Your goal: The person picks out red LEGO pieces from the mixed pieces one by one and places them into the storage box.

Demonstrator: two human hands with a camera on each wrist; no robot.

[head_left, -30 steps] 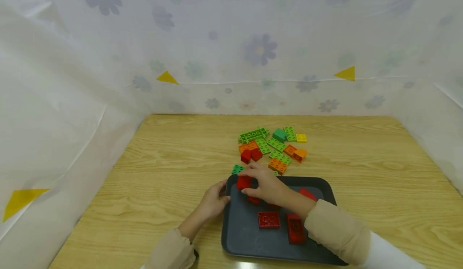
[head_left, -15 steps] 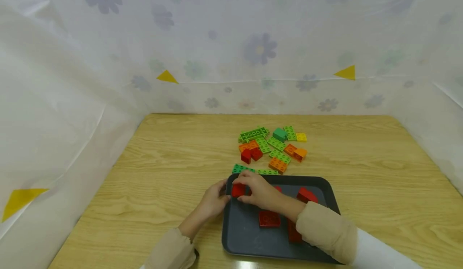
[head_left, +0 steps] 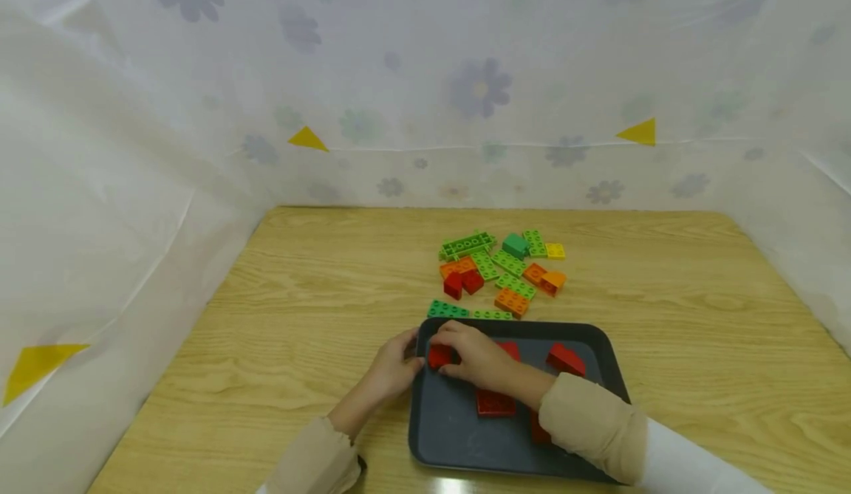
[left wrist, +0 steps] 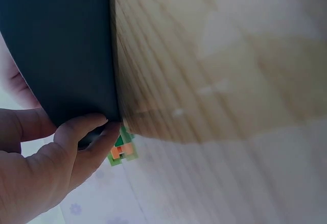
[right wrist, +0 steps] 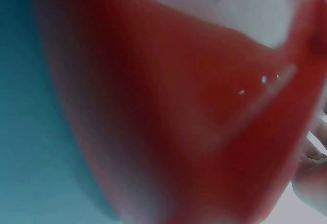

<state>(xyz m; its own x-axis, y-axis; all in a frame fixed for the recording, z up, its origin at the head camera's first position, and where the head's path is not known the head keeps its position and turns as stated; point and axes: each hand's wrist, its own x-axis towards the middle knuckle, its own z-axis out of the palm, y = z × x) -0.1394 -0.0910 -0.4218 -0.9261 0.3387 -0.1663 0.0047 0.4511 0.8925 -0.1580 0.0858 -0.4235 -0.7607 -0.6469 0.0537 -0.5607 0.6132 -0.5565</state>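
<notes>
My left hand (head_left: pixel 388 371) grips the left edge of a dark grey tray (head_left: pixel 439 435). In the left wrist view the fingers and thumb of the left hand (left wrist: pixel 56 157) pinch the tray's rim (left wrist: pixel 82 55). Inside the tray's far left corner my right hand (head_left: pixel 479 359) holds a small red brick (head_left: pixel 438 357) between thumb and fingers. Other red bricks lie in the tray: a flat one (head_left: pixel 496 403), a long one (head_left: pixel 540 429) partly under my sleeve, and a sloped one (head_left: pixel 566 359). A large blurred red brick (right wrist: pixel 204 106) fills most of the right wrist view.
Behind the tray lies a loose group of bricks: lime green plates (head_left: pixel 509 263), a dark green plate (head_left: pixel 447 310), orange bricks (head_left: pixel 511 301), red bricks (head_left: pixel 473 281) and a yellow one (head_left: pixel 555 251). A flowered white curtain (head_left: pixel 479 176) hangs behind the wooden table (head_left: pixel 299 294).
My right hand has brought the red brick from the tray's far rim down and left into its far left corner. The left hand has stayed on the tray's edge.
</notes>
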